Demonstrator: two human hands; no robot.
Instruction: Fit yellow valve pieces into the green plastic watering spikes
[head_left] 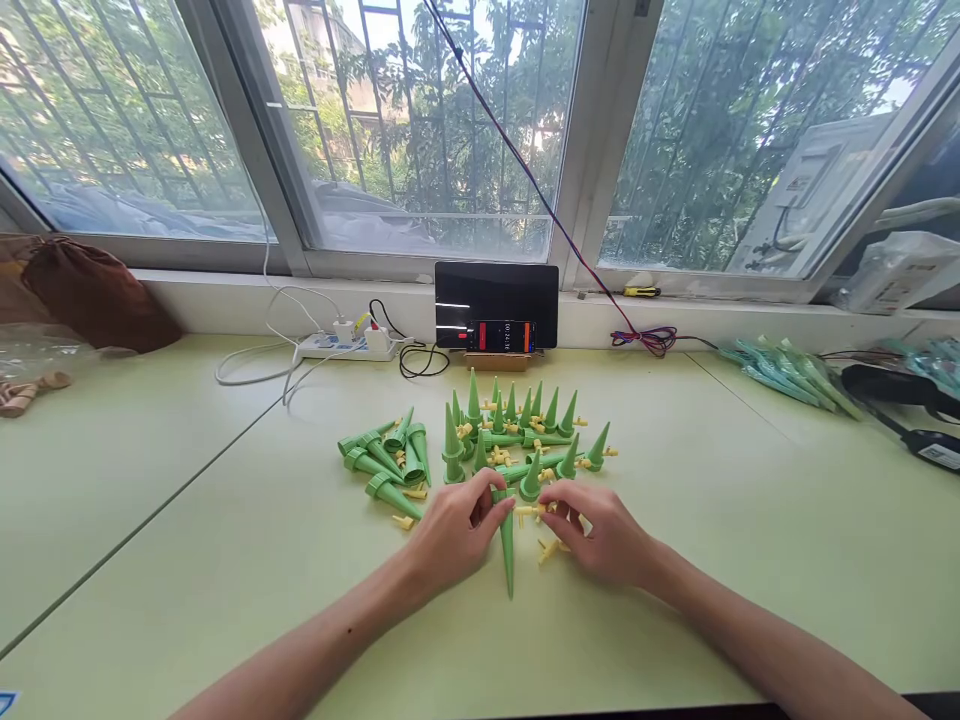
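The left hand (450,535) is closed around the wide end of a green cone (508,555), a smooth plastic spike lying flat on the bench (225,520) near the middle of its near edge, with its sharp tip pointing back towards the person. The right hand (604,540) is curled narrow, its fingertips pinching a small yellow fitting (527,510) just beside the cone's open mouth. Whether the fitting already touches the cone is hard to tell.

Another loose yellow piece (551,548) lies under the right hand. Just behind both hands, a cluster of standing cones (525,420) rests on their wide bases, tips up, with yellow bits among them. To the left of these is a heap of toppled cones (382,460).

Along the far edge, under the window, a dark glossy screen (496,300) stands behind a phone (501,336). A white power strip (337,346) with looping cables sits to their left.
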